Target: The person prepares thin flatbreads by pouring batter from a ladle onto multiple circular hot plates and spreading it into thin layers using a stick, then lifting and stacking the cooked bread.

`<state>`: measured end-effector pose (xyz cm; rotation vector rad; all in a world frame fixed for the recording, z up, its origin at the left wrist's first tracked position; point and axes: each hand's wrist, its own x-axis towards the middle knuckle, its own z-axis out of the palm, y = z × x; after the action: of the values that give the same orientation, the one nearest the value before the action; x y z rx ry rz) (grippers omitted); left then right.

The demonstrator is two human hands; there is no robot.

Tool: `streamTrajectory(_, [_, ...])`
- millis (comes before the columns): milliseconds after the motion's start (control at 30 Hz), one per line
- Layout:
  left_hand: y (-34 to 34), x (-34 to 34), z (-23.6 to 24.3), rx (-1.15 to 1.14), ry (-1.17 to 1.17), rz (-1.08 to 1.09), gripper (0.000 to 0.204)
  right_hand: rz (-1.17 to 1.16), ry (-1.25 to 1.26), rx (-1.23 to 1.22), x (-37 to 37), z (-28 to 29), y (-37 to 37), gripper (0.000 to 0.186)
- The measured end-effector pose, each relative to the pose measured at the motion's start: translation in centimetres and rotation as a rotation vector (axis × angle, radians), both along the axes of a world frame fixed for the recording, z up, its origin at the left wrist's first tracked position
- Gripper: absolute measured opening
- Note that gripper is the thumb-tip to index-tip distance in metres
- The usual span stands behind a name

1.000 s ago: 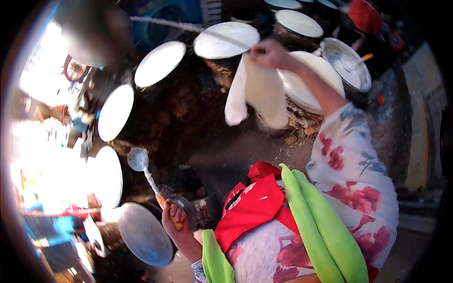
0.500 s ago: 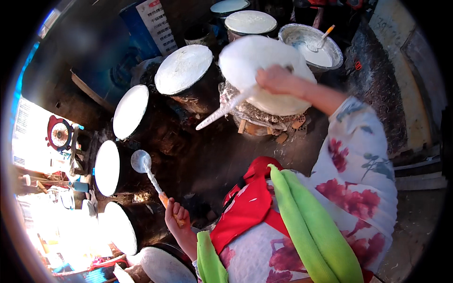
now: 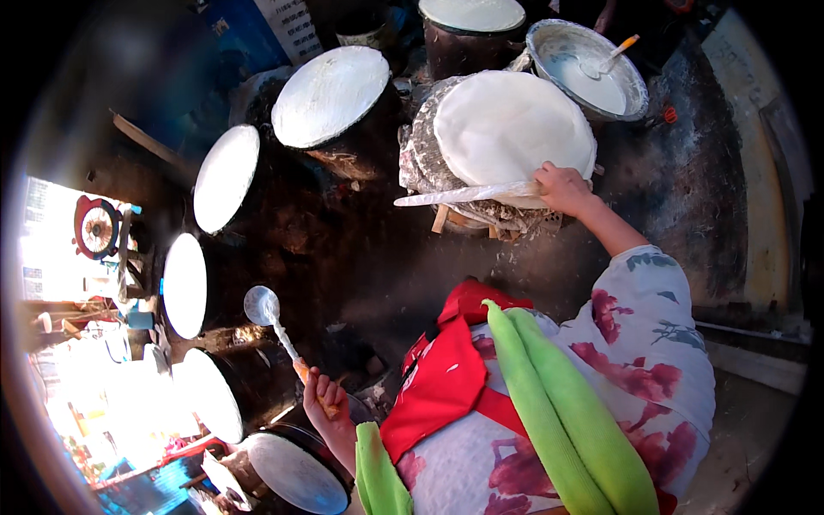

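Note:
My right hand (image 3: 562, 189) is closed on the end of a long, flat white stick (image 3: 463, 195) that tapers to a point on the left. The hand is at the near right edge of a round white sheet (image 3: 515, 120), which lies flat on a cloth-covered stand (image 3: 421, 159). Whether the fingers also pinch the sheet's edge I cannot tell. Lower left, my left hand (image 3: 328, 395) grips the orange handle of a ladle (image 3: 283, 333). White residue coats its shaft and bowl, which points up and left.
Several dark drums with round white tops (image 3: 330, 96) curve around the left side. Behind the stand is a basin (image 3: 631, 81) of white liquid with an orange-handled ladle (image 3: 611, 58) in it. A fan (image 3: 97, 228) stands far left. Green sleeve covers (image 3: 558, 395) hang over my front.
The round white sheet, lifted and blurred before, now lies flat on the stand. My right hand has come down and right with the stick, which has turned level. My left hand barely moved.

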<state>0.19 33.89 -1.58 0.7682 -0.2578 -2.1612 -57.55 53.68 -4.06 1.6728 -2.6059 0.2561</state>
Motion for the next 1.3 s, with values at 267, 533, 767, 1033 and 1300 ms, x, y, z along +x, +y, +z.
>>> streamTrajectory(267, [2.8, 2.3, -1.6, 0.095, 0.154, 0.162, 0.021, 0.165, -0.170, 0.293, 1.4, 6.1, -4.8, 0.036])
streamTrajectory(533, [5.1, -1.6, -5.6, -0.025, 0.122, 0.367, 0.020, 0.427, -0.397, 0.034, 9.5, -0.8, -16.3, 0.016])
streamTrajectory(767, [15.8, -1.9, -7.8, -0.101, -0.023, 0.852, 0.019, 1.132, -0.244, 0.450, 22.9, -8.8, -26.4, 0.033])
streamTrajectory(1033, [35.0, -5.8, -12.3, 0.334, -0.368, 1.234, 0.015, 1.433, 0.049, 0.813, 26.3, -14.4, -25.6, 0.037])
streamTrajectory(1300, [42.6, 4.8, -25.4, 0.906, -1.472, 0.449, 0.031, 1.458, 0.157, 0.847, 29.8, -14.9, -22.9, 0.037])
